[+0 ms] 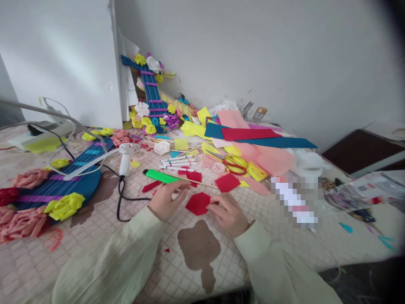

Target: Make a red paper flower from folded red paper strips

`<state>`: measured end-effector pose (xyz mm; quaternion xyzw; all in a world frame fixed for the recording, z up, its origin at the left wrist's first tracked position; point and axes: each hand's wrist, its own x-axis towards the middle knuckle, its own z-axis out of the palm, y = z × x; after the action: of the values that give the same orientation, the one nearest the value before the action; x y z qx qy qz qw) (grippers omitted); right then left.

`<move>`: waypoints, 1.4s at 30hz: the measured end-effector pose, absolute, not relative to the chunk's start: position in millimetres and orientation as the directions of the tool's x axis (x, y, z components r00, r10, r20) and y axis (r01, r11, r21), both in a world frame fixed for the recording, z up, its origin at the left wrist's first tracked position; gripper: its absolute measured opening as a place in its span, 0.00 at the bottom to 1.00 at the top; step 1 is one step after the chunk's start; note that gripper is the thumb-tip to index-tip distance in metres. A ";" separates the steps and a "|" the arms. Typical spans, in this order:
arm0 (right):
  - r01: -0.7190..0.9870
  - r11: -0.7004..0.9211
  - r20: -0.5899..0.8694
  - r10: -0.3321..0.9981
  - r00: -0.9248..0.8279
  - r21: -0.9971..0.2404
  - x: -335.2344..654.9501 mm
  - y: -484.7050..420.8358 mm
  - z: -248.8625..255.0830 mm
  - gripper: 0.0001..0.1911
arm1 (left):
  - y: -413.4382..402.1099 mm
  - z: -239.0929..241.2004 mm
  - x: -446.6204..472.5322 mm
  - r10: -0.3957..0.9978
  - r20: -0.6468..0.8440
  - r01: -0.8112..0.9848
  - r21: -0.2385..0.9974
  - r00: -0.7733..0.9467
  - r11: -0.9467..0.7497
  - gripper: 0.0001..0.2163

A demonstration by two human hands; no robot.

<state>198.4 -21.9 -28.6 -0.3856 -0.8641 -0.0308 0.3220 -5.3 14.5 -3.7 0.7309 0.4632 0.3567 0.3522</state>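
My right hand [230, 214] pinches the right edge of a red six-sided piece of paper [198, 203] between thumb and fingertips, just above the table. My left hand [167, 199] is to the left of that paper, thumb and fingers apart, with nothing seen between them. Its fingertips are close to a thin wooden stick [205, 183] and a green box cutter or marker-like tool [162, 176], partly hidden behind the hand. Another red paper piece [228, 182] lies beyond my right hand, and smaller red pieces [194, 178] lie behind the stick.
Red-handled scissors [234, 164] and several marker pens [179, 161] lie further back. A white glue gun [125, 159] with a black cord stands at left, near a blue guitar-shaped craft [79, 185] with paper flowers. Coloured paper strips [259, 141] are piled behind.
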 end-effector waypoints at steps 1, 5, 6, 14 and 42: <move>0.686 0.699 0.572 0.653 -0.497 -0.202 198.7 -22.5 -29.3 0.12 | 11.5 -1.4 -7.8 0.899 0.255 0.497 0.763 0.355 -0.413 0.10; 0.659 0.723 0.541 0.646 -0.538 -0.209 200.7 -24.9 -32.0 0.11 | 3.2 -1.6 -11.1 0.699 0.299 0.515 0.504 0.649 -0.693 0.09; 0.652 0.728 0.535 0.645 -0.546 -0.212 201.4 -25.4 -32.8 0.11 | 2.3 -3.8 -10.4 0.658 0.287 0.499 0.465 0.696 -0.731 0.09; 0.691 0.667 0.483 0.719 -0.500 -0.279 204.9 -27.8 -38.1 0.09 | 2.0 -18.3 -5.5 0.590 0.205 0.496 0.372 0.781 -0.785 0.09; 0.647 0.636 0.426 0.768 -0.478 -0.420 202.3 -26.6 -37.1 0.07 | 4.1 -20.9 -7.1 0.603 0.203 0.471 0.456 0.771 -0.755 0.08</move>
<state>202.3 -26.6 -37.1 -0.4146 -0.8536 0.1010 0.2987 -7.1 4.1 -20.9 0.9210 0.2916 0.1717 0.1932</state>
